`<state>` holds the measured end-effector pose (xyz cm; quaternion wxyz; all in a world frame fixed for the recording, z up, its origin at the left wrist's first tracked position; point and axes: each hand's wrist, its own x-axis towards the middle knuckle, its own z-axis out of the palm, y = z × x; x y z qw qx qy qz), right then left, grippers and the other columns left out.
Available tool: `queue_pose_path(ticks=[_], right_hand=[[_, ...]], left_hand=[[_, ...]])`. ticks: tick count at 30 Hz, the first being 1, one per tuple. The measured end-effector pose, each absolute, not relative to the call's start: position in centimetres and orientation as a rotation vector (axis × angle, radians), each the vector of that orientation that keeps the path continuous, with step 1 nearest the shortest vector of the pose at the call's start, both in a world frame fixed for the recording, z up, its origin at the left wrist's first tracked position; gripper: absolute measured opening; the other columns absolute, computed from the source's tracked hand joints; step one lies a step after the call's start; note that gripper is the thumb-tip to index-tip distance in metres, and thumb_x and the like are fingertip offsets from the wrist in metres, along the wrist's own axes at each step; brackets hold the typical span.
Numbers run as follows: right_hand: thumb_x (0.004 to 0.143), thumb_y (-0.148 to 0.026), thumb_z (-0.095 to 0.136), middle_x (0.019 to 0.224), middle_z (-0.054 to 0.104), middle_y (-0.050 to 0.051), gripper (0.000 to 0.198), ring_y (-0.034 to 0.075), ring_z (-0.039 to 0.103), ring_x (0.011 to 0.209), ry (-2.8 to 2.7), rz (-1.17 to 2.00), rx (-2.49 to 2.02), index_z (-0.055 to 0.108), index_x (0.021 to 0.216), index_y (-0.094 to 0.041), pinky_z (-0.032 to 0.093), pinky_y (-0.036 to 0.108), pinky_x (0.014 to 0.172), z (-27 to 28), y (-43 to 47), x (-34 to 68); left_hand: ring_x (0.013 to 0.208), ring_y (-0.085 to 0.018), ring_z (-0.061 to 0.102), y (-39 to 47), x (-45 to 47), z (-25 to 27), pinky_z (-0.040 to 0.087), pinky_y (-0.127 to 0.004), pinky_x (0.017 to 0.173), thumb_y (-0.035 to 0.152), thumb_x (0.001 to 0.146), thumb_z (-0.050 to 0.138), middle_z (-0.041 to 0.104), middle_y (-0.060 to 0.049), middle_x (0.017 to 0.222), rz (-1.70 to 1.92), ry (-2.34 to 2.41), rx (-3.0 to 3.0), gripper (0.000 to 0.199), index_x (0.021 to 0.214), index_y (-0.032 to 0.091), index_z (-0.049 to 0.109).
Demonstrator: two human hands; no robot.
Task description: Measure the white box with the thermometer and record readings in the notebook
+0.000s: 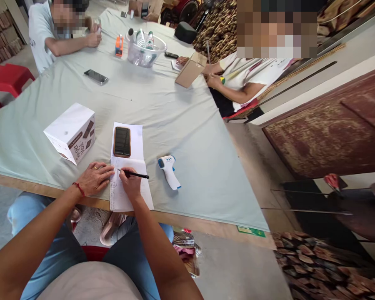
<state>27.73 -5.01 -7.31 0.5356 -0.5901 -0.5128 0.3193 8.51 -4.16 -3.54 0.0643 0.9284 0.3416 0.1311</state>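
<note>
An open notebook [133, 200] lies at the near edge of the table, its lower page bearing handwriting along the left side. My right hand [130, 183] is closed around a black pen [139, 174], the tip over that page. Flat on the table beside the notebook, my left hand [95, 178] has its fingers stretched out, fingertips at the page's left edge. A phone in an orange-edged case [122, 141] rests on the upper page. To the right lies a white and blue infrared thermometer [169, 171]. A white printed box [73, 131] stands left of the notebook.
A cloth covers the table [200, 166]. Farther back are another phone [96, 76], an orange object [119, 45] and a clear basin with bottles [143, 54]. Two people sit at the far sides, one beside a cardboard box [190, 71]. A red stool [9, 79] stands left.
</note>
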Motion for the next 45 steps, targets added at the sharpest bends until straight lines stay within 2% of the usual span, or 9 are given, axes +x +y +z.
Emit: queue_pose_path(ticks=[16,32,35,39,42,45], right_hand=[[0.071,-0.038,0.053,0.073,0.069,0.004,0.021,0.019,0.063,0.068,-1.148,0.753,-1.430,0.064,0.073,-0.020,0.054,0.035,0.072,-6.9,-5.2,27.7],[0.076,-0.034,0.052,0.072,0.067,0.002,0.017,0.018,0.061,0.069,-1.237,0.650,-1.408,0.062,0.074,-0.021,0.054,0.034,0.072,-7.4,-5.0,27.8],[0.084,-0.034,0.049,0.076,0.067,0.004,0.021,0.018,0.062,0.072,-1.235,0.535,-1.357,0.064,0.081,-0.020,0.054,0.033,0.072,-6.8,-5.0,28.0],[0.094,-0.028,0.042,0.096,0.068,0.008,0.027,0.020,0.063,0.090,-1.448,0.363,-1.349,0.066,0.102,-0.019,0.053,0.034,0.082,-5.7,-5.0,30.1],[0.092,-0.016,0.038,0.110,0.064,0.013,0.037,0.022,0.060,0.104,-1.644,0.205,-1.489,0.062,0.120,-0.016,0.049,0.037,0.093,-5.5,-4.9,32.5],[0.084,-0.006,0.038,0.111,0.061,0.017,0.049,0.026,0.056,0.105,-1.803,0.108,-1.733,0.059,0.128,-0.013,0.045,0.041,0.094,-5.8,-4.6,34.5]], left_hand=[[0.127,-0.030,0.046,-4.1,8.5,-3.5,0.029,-0.049,0.106,0.029,0.096,0.046,0.057,-0.005,0.142,0.395,1.032,2.792,0.039,0.132,0.023,0.060],[0.125,-0.029,0.048,-4.0,8.5,-3.6,0.033,-0.050,0.105,0.029,0.096,0.045,0.058,-0.005,0.140,0.431,1.021,2.799,0.037,0.129,0.022,0.062],[0.123,-0.030,0.049,-4.0,8.5,-3.6,0.035,-0.051,0.103,0.028,0.096,0.046,0.059,-0.006,0.139,0.451,1.016,2.812,0.037,0.128,0.021,0.062],[0.121,-0.028,0.051,-4.1,8.4,-3.5,0.039,-0.049,0.102,0.027,0.094,0.047,0.061,-0.008,0.134,0.573,1.033,2.803,0.032,0.121,0.021,0.064],[0.116,-0.027,0.055,-4.3,8.2,-3.9,0.041,-0.047,0.101,0.024,0.093,0.047,0.064,-0.012,0.122,0.817,1.167,2.739,0.026,0.112,0.018,0.064],[0.114,-0.029,0.055,-4.7,7.8,-4.5,0.038,-0.052,0.104,0.028,0.091,0.053,0.061,-0.014,0.115,1.133,1.443,2.572,0.021,0.108,0.018,0.060]])
